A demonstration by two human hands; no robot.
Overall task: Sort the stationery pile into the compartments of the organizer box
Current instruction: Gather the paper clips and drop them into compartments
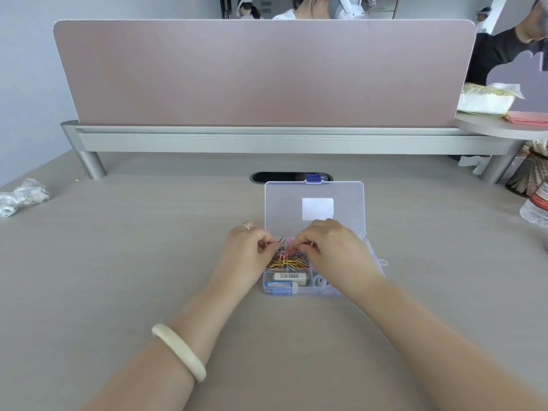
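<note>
A clear plastic organizer box point(379, 264) lies on the desk with its lid point(314, 209) standing open behind it. A heap of coloured paper clips point(289, 260) fills one compartment. Two erasers point(289, 276) lie in the front left compartment, and a roll of blue tape point(321, 281) sits to their right. My left hand point(243, 253) and my right hand point(338, 247) hover over the clip compartment, fingertips curled and pinching clips above the heap. My right hand hides the box's right compartments.
A pink partition point(261, 72) on a grey rail closes the desk's far side, with a cable slot point(261, 177) behind the box. A crumpled clear bag point(22, 197) lies far left. A plastic bottle point(535, 209) and a basket stand far right.
</note>
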